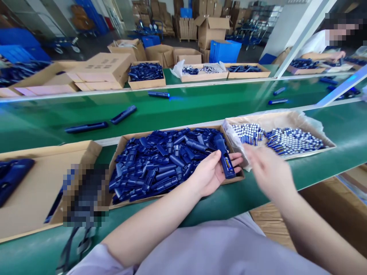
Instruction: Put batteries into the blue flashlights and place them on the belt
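My left hand is closed round a dark blue plastic device body, long and narrow, with its battery slot facing up. Inside the slot shows a battery with yellow on its label. Just right of it, my right hand is smeared by motion, near the front edge of a lined carton of batteries. Whether its fingers hold anything cannot be made out. Beneath and left of my left hand, a cardboard tray is heaped with small dark blue plastic parts.
Several blue device bodies lie on the green conveyor belt beyond the trays. An open carton with larger blue pieces stands at left. More parts trays line the far side. A co-worker sits at upper right.
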`<act>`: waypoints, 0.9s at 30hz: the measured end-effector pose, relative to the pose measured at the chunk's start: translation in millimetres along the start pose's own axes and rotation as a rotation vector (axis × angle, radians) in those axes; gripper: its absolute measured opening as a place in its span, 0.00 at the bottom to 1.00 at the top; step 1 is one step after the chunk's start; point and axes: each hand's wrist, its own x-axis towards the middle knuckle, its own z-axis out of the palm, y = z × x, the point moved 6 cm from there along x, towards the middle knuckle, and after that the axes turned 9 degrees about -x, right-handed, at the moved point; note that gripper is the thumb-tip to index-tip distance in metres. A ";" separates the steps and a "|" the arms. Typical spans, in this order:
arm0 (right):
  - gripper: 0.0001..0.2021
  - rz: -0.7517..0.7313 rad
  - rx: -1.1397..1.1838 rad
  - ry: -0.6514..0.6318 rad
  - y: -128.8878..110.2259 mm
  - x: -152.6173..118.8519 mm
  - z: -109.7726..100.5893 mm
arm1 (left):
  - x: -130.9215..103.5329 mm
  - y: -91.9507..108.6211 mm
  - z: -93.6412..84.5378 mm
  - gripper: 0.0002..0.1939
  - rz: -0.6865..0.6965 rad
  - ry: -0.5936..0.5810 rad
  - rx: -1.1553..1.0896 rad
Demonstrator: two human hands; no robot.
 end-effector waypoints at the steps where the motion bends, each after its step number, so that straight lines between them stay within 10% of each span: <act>1: 0.18 0.198 -0.048 -0.028 33.1 13.0 3.8 | -0.4 -0.6 1.1 0.18 -0.035 -0.009 -0.017; 4: 0.15 0.525 -0.176 -0.232 111.8 49.8 30.6 | -2.5 -0.8 3.2 0.24 -0.106 -0.025 -0.035; 8: 0.14 0.569 -0.220 -0.349 142.6 76.1 64.2 | -4.9 -1.1 3.2 0.23 -0.137 -0.038 0.015; 18: 0.11 0.543 -0.181 -0.442 124.4 52.3 86.1 | -3.4 -4.3 3.4 0.23 -0.144 -0.094 0.014; 23: 0.27 0.474 -0.055 -0.348 97.4 41.9 50.4 | -3.3 -6.3 3.5 0.22 -0.138 -0.125 0.034; 27: 0.22 0.231 0.482 -0.433 36.5 17.4 16.2 | -2.7 -8.0 3.3 0.20 -0.127 -0.146 0.059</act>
